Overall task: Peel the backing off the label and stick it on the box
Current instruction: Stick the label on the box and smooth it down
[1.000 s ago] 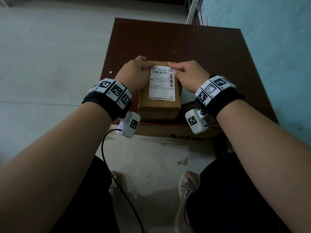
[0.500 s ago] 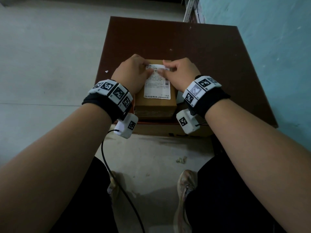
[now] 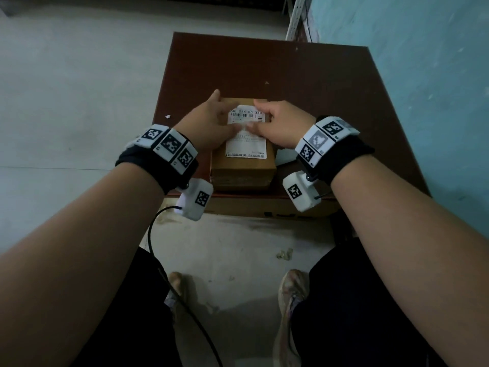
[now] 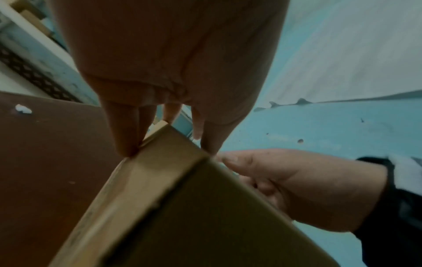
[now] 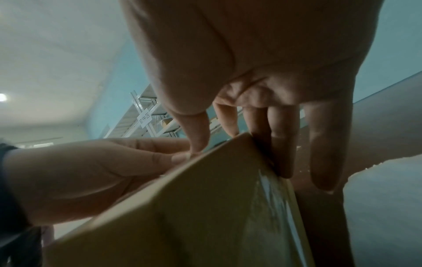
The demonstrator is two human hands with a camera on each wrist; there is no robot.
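Both hands spread apart across the label [image 3: 246, 133]. Half a second ago fingertips met over its top, covering the barcode; now the number line and barcode show between them. Left hand [image 3: 209, 125] slid outward, fingers now down the box [image 3: 242, 170] side, thumb on the label middle. Right hand [image 3: 281, 124] likewise slid outward, thumb tip beside the left thumb. A second ago both pinched the label's top corners.
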